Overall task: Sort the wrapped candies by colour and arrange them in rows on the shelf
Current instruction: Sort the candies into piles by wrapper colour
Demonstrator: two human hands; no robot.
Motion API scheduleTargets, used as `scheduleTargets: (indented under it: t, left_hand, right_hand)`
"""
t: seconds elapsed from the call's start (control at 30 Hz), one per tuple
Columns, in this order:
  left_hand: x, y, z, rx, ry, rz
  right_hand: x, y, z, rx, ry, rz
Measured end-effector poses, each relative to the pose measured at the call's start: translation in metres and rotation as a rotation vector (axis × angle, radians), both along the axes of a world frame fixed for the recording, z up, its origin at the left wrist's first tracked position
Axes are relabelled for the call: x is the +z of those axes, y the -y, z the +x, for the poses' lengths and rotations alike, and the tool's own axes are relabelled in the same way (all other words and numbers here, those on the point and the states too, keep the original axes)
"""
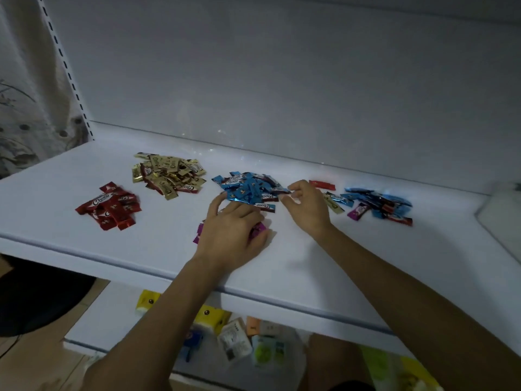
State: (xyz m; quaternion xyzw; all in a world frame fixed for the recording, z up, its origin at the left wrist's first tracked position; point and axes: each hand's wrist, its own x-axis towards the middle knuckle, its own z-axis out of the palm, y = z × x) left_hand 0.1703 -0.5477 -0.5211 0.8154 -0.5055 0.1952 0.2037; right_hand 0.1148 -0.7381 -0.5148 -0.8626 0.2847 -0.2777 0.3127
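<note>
With my left hand (231, 234) lying flat on the purple candies (258, 228) near the front of the shelf (310, 266), my right hand (308, 210) pinches a blue candy (282, 190) at the edge of the blue pile (248, 187), where I should seat it fully, colours unmixed.

White shelf (50, 221) — red candies (108, 206), gold candies (167, 174), blue candies (249, 187), purple candies (258, 230), mixed heap (377, 203)

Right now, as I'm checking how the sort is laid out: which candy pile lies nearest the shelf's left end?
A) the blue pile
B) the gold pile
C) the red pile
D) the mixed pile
C: the red pile lies nearest the left end of the shelf. The gold pile sits behind it to the right, and the blue pile further right.
</note>
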Motion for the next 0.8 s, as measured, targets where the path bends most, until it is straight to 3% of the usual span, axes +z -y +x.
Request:
scheduleTargets:
  t: [0.13, 0.4, 0.8]
  left_hand:
    - [0.011, 0.032, -0.029, -0.109, -0.104, -0.108]
    - [0.009, 0.13, -0.088, -0.279, -0.327, 0.02]
    - [-0.002, 0.2, -0.059, -0.083, -0.281, 0.153]
  right_hand:
    - [-0.005, 0.001, -0.041, 0.02, -0.045, -0.126]
    - [0.008, 0.05, -0.133, -0.084, -0.007, 0.073]
    - [-0.005, 0.161, -0.124, -0.373, -0.168, -0.112]
